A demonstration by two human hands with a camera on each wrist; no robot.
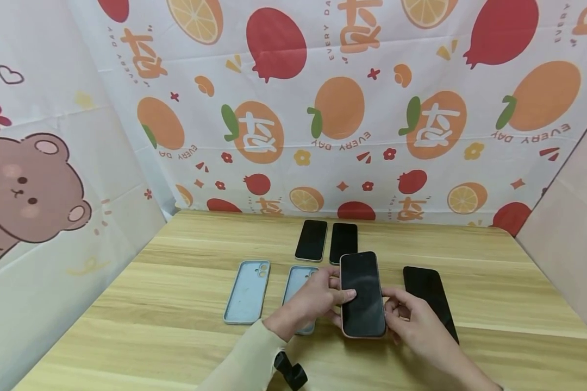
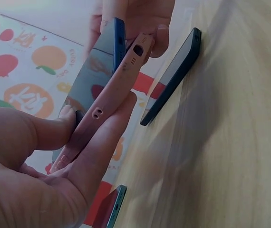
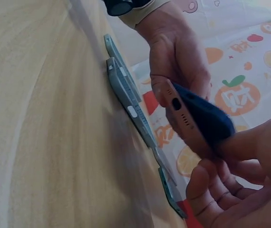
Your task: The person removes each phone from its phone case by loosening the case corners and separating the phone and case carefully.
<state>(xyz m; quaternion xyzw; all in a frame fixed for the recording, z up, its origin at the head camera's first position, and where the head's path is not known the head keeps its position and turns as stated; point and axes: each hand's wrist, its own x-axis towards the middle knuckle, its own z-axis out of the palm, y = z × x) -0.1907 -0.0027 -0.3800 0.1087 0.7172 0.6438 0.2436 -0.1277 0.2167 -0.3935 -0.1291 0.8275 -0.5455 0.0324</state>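
Observation:
A dark-screened phone is held above the table, screen up, together with a pink phone case. Both wrist views show the phone's blue edge standing out of the case along one side, tilted against it. My left hand grips the case and phone from the left, thumb on the screen and fingers beneath. At the lower right side, my right hand pinches the phone's edge, its thumb on the phone and fingers by the case. The phone's back is hidden.
Two light blue phone cases lie left of the hands, one partly behind my left wrist. Two phones lie side by side at the back. Another black phone lies to the right, partly behind my right hand. Printed cloth hangs behind the wooden table.

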